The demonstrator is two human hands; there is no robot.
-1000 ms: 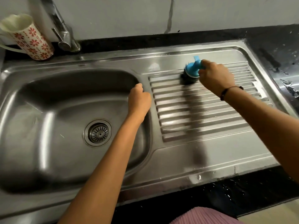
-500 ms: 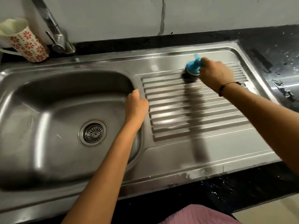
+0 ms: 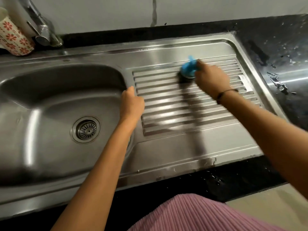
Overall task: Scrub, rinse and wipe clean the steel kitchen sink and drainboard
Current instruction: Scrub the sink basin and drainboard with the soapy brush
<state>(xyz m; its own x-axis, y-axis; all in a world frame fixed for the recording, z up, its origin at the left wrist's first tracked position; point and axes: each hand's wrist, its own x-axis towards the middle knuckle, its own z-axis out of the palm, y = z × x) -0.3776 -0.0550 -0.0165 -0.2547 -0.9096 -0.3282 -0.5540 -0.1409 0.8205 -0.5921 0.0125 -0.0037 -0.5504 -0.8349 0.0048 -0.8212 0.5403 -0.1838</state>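
Note:
A steel sink bowl (image 3: 50, 100) with a round drain (image 3: 85, 130) fills the left half, and its ribbed drainboard (image 3: 166, 114) runs to the right. My right hand (image 3: 210, 79) grips a blue-handled scrubber (image 3: 188, 70) whose dark pad sits on the far ribs of the drainboard. My left hand (image 3: 132, 104) has its fingers curled over the ridge between the bowl and the drainboard. Its fingertips are hidden from me.
A chrome tap (image 3: 43, 29) stands at the back left beside a white cup with red flowers (image 3: 11, 37). Black counter (image 3: 280, 52) with water drops surrounds the sink on the right and front. A white wall (image 3: 183, 9) rises behind.
My right hand and the scrubber have shifted slightly left along the far ribs. My left hand stays on the ridge. The view has drifted a little.

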